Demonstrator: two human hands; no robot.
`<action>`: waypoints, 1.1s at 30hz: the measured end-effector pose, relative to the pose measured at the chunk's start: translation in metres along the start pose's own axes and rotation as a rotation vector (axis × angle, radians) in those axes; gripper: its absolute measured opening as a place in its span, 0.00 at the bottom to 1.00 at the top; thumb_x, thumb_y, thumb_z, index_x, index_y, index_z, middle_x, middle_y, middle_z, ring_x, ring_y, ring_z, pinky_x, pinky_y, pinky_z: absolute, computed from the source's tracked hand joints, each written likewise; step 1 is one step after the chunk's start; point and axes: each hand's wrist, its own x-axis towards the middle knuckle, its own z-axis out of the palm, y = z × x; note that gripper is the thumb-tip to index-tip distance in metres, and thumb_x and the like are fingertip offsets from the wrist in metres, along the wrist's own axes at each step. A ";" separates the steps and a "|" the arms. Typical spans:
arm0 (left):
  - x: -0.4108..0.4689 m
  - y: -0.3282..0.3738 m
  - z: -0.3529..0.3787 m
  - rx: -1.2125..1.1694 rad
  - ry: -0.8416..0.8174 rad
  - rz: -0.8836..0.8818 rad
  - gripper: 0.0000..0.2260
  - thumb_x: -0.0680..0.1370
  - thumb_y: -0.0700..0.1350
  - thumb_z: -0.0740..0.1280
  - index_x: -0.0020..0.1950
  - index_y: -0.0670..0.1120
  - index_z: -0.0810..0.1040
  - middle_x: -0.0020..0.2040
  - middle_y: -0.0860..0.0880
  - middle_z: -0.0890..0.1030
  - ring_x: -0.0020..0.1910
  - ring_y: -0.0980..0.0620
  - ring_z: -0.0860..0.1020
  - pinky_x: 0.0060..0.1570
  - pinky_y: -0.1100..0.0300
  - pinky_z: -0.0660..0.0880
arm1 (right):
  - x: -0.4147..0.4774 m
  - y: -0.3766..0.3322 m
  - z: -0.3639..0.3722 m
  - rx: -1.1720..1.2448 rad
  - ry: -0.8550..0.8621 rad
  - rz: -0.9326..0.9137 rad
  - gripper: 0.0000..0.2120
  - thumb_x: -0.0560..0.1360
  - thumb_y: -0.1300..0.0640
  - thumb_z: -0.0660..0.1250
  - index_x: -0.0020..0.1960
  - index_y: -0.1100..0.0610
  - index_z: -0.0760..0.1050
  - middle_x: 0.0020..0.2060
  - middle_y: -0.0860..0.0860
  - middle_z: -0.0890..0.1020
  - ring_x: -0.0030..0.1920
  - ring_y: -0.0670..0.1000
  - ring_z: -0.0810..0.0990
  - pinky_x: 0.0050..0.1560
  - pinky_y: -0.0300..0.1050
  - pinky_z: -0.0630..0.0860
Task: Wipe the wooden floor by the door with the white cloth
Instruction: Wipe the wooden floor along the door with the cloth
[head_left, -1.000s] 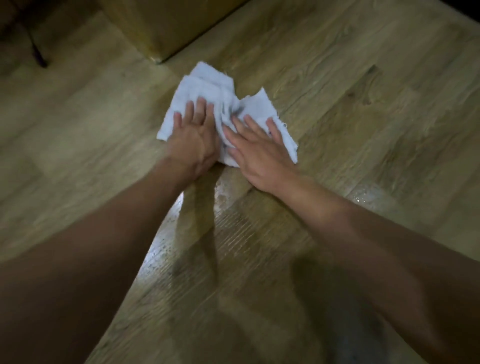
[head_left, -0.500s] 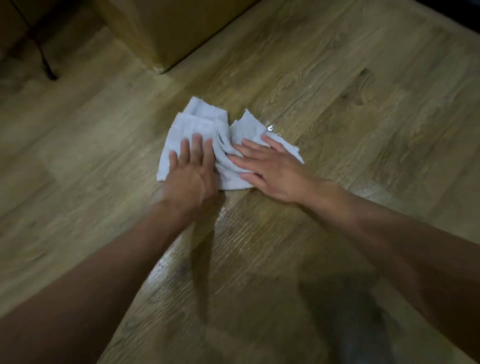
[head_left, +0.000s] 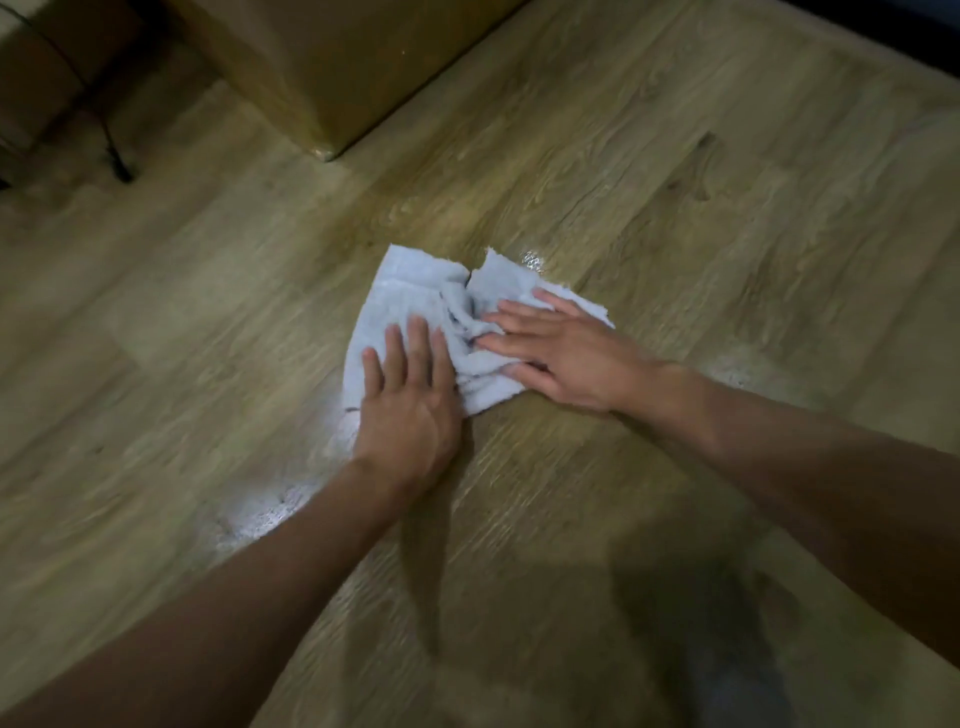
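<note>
The white cloth (head_left: 410, 291) lies crumpled and spread on the wooden floor (head_left: 675, 234) in the middle of the view. My left hand (head_left: 408, 405) presses flat on its near left part, fingers straight and pointing away. My right hand (head_left: 561, 353) presses flat on its right part, fingers straight and pointing left. A wet sheen shows on the floor near my left wrist and just beyond the cloth's far edge.
A wooden corner of a door or cabinet (head_left: 332, 78) stands on the floor at the top centre. A black cable (head_left: 111, 150) with a plug lies at the top left. My shadow falls over the floor at the bottom right.
Both hands have dragged the cloth back toward me across the floor, away from the wooden corner. My right hand has turned so its fingers point left.
</note>
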 end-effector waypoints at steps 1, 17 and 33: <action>-0.003 0.005 0.003 0.016 -0.003 -0.013 0.26 0.76 0.46 0.55 0.71 0.32 0.65 0.70 0.30 0.65 0.68 0.27 0.64 0.62 0.30 0.64 | 0.005 0.008 -0.002 -0.018 -0.019 0.026 0.23 0.79 0.44 0.52 0.70 0.49 0.70 0.70 0.51 0.71 0.72 0.52 0.67 0.73 0.55 0.58; 0.034 -0.014 -0.029 0.106 0.205 0.145 0.31 0.75 0.47 0.35 0.55 0.40 0.76 0.53 0.36 0.75 0.54 0.38 0.71 0.51 0.46 0.67 | 0.004 -0.003 -0.018 0.100 -0.119 0.420 0.26 0.81 0.46 0.53 0.77 0.45 0.53 0.77 0.46 0.55 0.77 0.48 0.50 0.75 0.53 0.44; 0.003 0.037 0.009 -0.097 0.171 0.014 0.34 0.78 0.55 0.40 0.75 0.31 0.55 0.75 0.32 0.54 0.75 0.34 0.53 0.72 0.40 0.52 | -0.031 -0.025 -0.007 -0.060 -0.161 0.358 0.26 0.81 0.46 0.44 0.78 0.47 0.48 0.78 0.47 0.52 0.77 0.51 0.49 0.74 0.56 0.44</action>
